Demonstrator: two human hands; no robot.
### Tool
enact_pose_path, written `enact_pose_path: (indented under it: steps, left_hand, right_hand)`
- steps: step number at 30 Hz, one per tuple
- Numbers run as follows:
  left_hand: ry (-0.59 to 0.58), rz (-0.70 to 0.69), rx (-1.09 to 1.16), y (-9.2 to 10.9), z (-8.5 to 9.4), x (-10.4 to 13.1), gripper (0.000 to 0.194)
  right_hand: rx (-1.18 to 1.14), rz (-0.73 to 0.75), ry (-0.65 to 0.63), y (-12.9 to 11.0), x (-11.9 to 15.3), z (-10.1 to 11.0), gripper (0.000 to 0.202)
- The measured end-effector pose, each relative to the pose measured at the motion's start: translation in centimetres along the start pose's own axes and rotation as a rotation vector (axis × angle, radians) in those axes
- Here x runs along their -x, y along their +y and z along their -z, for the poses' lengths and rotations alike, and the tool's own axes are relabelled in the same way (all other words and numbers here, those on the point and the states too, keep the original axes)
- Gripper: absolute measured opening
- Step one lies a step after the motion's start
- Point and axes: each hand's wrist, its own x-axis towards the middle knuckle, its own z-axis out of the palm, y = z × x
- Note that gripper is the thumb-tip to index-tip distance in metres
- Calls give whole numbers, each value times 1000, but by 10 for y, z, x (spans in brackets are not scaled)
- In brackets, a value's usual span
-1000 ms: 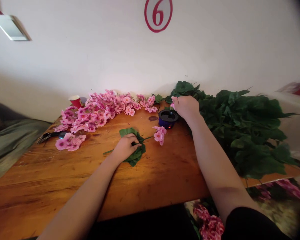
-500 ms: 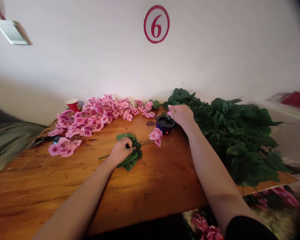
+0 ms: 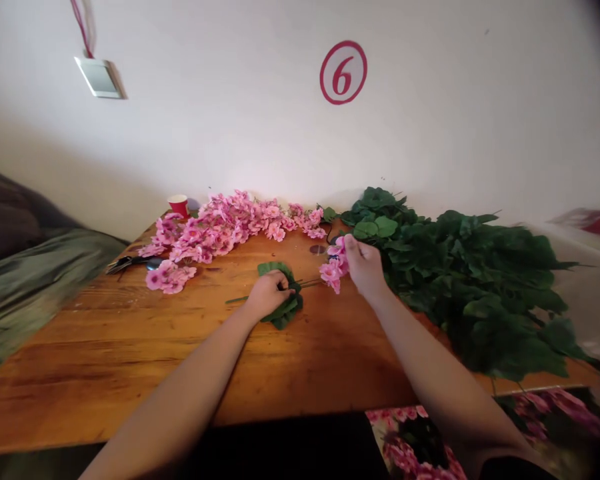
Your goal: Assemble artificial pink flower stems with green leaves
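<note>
My left hand [image 3: 270, 294] is closed on a green leaf bunch [image 3: 285, 313] low over the middle of the wooden table. Thin stems run right from that bunch to a pink blossom cluster [image 3: 331, 272]. Just above this cluster, my right hand [image 3: 364, 262] pinches another small pink blossom [image 3: 338, 248], and the two clusters appear to touch or overlap. The dark pot is mostly hidden behind my right hand and the blossoms.
A long heap of pink blossoms [image 3: 230, 223] lies along the back left, with a red cup [image 3: 179, 205] behind it. Black-handled scissors [image 3: 130, 261] rest at the left. A big pile of green leaves [image 3: 470, 267] covers the right side of the table [image 3: 180, 373].
My right hand has come from above the dark pot down toward the stemmed blossoms, bringing the small pink blossom. My left hand still holds the leaf bunch. The view has shifted.
</note>
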Motion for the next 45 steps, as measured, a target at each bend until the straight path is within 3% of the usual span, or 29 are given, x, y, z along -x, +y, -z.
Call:
enact_pose_path:
  steps: [4,7,13,24,32,45]
  left_hand:
    - [11,-9,3,-3,-3,-1,26]
    - [8,-19,14,-4,-4,-2,26]
    - [1,-6,41,-2,-4,-3,27]
    - [12,-14,40,-1,-5,-3,28]
    - [-2,-24,28,-1,-6,-3,26]
    - [15,-2,34,-2,-9,-4,27]
  right_hand:
    - [-482,-340,-146,20,33,-30,59]
    - [-587,-412,-166,38,39,-35,57]
    - [-589,-464,-218,64,36,-32,56]
    - [-501,-473,-242,71,39,-36,59]
    - [-483,-507,-221,91,40,-36,61]
    - [-528,-501,-255,82,40,-36,59]
